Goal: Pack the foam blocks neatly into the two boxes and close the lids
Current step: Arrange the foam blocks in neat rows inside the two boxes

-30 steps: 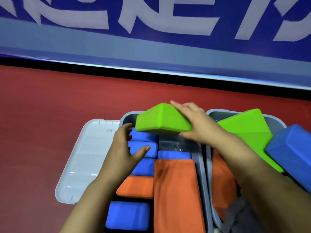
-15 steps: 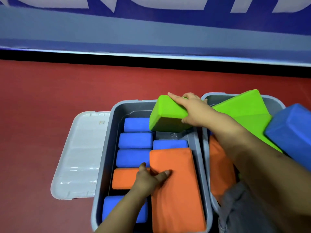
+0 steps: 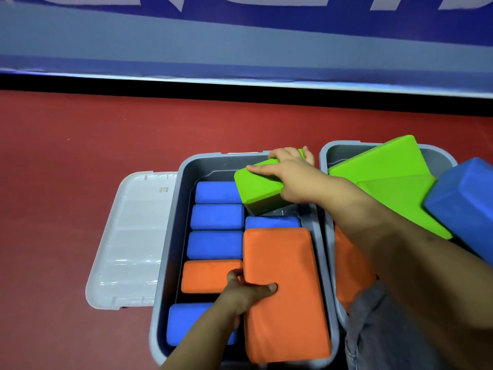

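gripping a green foam block (image 3: 257, 186) from above, the right hand (image 3: 292, 180) holds it tilted over the far right corner of the left grey box (image 3: 170, 236), fingers curled round its far edge. the left hand (image 3: 240, 295) pinches the left edge of a large orange block (image 3: 282, 295) lying flat in the near right of that box, thumb on top. blue blocks (image 3: 216, 217) stand in a row along the box's left side, with a small orange block (image 3: 208, 276) among them. the right box (image 3: 440, 158) holds more green, orange and blue blocks piled loosely. a pale lid (image 3: 128, 241) lies on the red floor (image 3: 80, 156), left of the left box.
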A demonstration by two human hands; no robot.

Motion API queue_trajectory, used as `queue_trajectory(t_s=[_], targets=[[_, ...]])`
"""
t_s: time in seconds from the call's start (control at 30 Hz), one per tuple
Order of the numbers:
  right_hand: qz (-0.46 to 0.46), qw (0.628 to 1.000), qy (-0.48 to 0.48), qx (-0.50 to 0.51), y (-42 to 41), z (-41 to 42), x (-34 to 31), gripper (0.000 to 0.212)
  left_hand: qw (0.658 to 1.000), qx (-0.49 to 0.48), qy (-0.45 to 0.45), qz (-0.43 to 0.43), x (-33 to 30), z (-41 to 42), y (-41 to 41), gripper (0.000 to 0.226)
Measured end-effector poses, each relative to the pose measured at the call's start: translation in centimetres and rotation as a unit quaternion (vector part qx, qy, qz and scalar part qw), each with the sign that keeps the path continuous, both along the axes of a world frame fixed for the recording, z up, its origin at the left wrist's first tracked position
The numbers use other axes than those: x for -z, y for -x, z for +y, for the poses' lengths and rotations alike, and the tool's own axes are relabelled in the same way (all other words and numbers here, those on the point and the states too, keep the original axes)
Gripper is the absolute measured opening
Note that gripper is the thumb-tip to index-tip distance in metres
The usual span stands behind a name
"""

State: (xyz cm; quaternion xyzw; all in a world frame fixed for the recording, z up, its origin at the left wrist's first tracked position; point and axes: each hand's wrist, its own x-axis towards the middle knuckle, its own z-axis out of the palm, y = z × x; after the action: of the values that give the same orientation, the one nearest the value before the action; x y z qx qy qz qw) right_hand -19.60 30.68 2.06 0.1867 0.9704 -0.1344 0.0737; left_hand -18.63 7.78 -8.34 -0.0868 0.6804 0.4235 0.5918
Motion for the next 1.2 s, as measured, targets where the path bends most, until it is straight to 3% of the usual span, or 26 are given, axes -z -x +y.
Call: queue_trajectory(t_s=[0.07,0.13,0.23,0.3,0.37,0.5,0.77,1.2], targets=[[-0.015,1.0,0.013,0.003,0.0,0.1,0.5,0.09,1.0,0.013,0.01,-0.005,-1.4,0.5,1.2,0.115],[-0.021,0.999,0.025,0.015,0.0,0.5,1.0,0.09,0.993,0.076,0.054,0.078,-3.8,1.0,3.3,0.123],[-0.051,0.997,0.035,0.037,-0.1,1.1,1.3,0.088,0.916,0.224,0.176,0.282,-8.1,0.4,7.4,0.113],[-0.083,0.995,0.033,0.038,-0.2,1.3,1.3,0.087,0.858,0.254,0.225,0.386,-10.9,-1.1,9.1,0.097],[-0.095,0.994,0.033,0.039,0.0,1.4,1.6,0.088,0.836,0.233,0.238,0.436,-12.9,-2.9,10.0,0.088],[-0.106,0.992,0.04,0.053,0.5,1.5,3.9,0.088,0.866,0.123,0.195,0.443,-14.5,-4.9,10.4,0.085],[-0.112,0.99,0.062,0.068,0.4,0.4,9.8,0.089,0.845,0.065,0.154,0.509,-14.2,-4.9,11.5,0.081],[-0.261,0.962,0.055,0.052,-0.3,0.0,16.2,0.083,0.847,-0.006,0.104,0.522,-12.4,-3.8,13.5,0.09]])
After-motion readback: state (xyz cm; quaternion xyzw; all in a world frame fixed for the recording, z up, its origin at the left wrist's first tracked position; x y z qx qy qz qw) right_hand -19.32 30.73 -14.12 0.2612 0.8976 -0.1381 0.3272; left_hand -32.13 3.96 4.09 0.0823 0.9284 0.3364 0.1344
